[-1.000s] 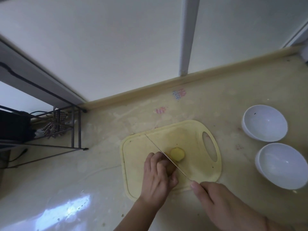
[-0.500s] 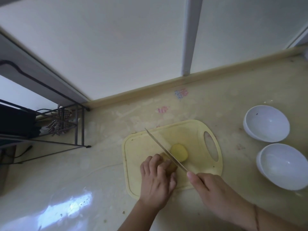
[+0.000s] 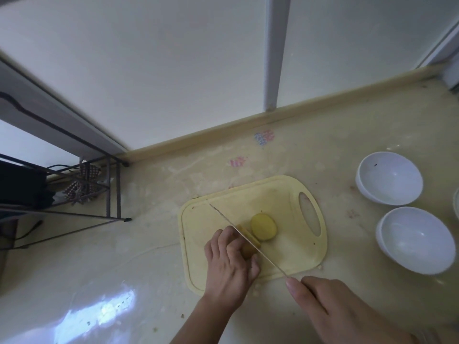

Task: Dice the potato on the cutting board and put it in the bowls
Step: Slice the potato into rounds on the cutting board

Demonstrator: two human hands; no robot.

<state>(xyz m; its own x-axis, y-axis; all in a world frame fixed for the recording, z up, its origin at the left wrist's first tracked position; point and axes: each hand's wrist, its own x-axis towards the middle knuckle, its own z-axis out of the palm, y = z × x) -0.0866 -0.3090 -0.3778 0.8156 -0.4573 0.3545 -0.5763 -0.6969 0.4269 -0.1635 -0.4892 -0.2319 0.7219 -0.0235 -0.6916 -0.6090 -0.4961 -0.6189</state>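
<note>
left hand (image 3: pixel 229 265) grips potato (image 3: pixel 248 247) steady | right hand (image 3: pixel 330 304) seemingly wrapped round knife (image 3: pixel 244 238) handle, slicing | cut half (image 3: pixel 263 227) beyond blade

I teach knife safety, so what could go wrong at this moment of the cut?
The left hand grips the potato piece with fingertips right beside the knife blade, so a slip could nick them. The cut-off half lies loose close beside the blade and might get knocked aside. The right hand holds the handle.

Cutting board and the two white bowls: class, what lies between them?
Only bare countertop separates the cutting board from the bowls, per the head view.
</note>
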